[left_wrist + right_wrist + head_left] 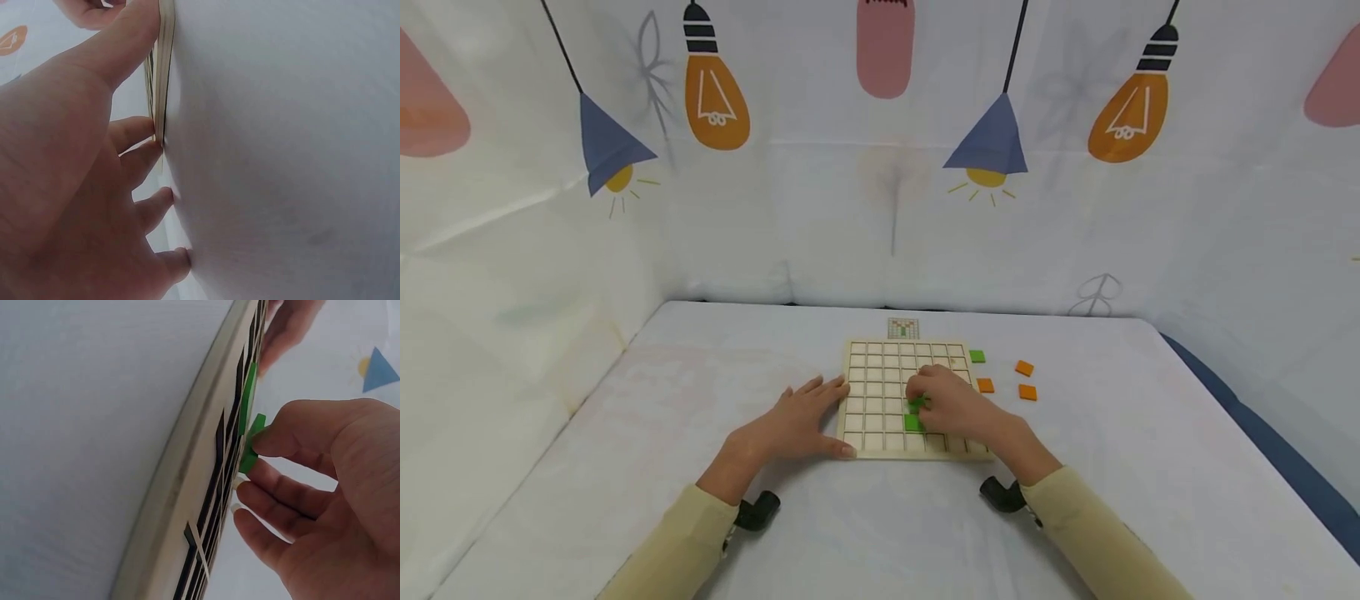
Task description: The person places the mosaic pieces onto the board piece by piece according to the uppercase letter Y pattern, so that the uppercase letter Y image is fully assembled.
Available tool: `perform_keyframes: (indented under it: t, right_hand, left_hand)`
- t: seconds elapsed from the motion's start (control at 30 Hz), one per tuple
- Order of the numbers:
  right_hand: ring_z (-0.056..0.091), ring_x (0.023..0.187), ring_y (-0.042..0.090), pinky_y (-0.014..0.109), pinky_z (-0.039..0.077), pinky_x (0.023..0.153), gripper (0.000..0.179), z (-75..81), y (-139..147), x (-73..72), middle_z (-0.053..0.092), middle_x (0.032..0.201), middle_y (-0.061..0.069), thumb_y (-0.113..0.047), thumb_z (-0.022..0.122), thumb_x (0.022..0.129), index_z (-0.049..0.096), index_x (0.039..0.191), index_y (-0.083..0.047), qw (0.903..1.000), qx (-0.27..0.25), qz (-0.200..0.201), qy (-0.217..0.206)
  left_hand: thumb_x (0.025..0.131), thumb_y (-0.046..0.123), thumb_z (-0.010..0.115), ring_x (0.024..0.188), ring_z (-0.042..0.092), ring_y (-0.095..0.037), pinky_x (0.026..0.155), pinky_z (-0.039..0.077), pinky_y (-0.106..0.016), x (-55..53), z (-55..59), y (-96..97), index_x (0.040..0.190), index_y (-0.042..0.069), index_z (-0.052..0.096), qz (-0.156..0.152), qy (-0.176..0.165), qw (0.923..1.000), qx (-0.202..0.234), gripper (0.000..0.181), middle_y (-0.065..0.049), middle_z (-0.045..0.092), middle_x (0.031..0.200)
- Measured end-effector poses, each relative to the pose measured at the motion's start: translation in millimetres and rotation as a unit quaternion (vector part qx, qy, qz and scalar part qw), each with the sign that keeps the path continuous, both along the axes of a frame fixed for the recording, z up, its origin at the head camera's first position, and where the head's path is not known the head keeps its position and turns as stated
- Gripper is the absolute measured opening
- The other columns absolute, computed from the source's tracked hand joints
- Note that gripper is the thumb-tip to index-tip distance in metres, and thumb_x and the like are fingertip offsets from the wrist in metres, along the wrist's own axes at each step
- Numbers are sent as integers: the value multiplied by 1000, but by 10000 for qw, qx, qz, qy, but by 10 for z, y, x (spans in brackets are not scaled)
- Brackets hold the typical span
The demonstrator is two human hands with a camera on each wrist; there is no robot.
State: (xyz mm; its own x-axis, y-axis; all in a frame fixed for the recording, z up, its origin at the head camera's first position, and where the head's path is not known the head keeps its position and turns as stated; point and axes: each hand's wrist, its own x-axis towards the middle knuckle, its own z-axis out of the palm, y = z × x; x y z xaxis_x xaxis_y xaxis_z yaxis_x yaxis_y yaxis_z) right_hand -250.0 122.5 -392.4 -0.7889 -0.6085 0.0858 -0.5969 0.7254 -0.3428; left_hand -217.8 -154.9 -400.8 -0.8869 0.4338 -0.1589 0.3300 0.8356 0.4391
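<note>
A pale wooden grid board lies flat on the white-covered table. Along its left side rests my left hand, with fingers spread, the thumb by the near left corner and fingertips touching the board's side and the table. My right hand is over the middle of the board and pinches a green square tile between thumb and fingers. In the right wrist view this tile is tilted, close over the grid. Another green tile sits in a cell just nearer to me, partly covered by the right hand.
A small pattern card lies beyond the board's far edge. Right of the board are a loose green tile and three orange tiles. A white printed curtain hangs behind the table.
</note>
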Motion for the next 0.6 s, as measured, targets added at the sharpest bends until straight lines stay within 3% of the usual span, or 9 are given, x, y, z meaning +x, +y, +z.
perform_keyframes:
  t: [0.4,0.6]
  right_hand:
    - [55,92,13,33,52,83,21,-9,-35,41,65,97,-2,1,64,87,74,99,-13,9999,105,-10,30]
    - [52,88,11,30,50,81,19,-9,-47,32,63,94,-4,-1,66,88,75,99,-15,9993,234,20,288]
  left_hand:
    - [79,59,76,155,15,-32,121,13,-66,22,-6,30,157,18,31,53,-61,10000,57,99,1,23,167]
    - [79,59,76,155,15,-33,120,13,-67,18,13,12,157,18,31,49,-11,10000,46,99,0,23,166]
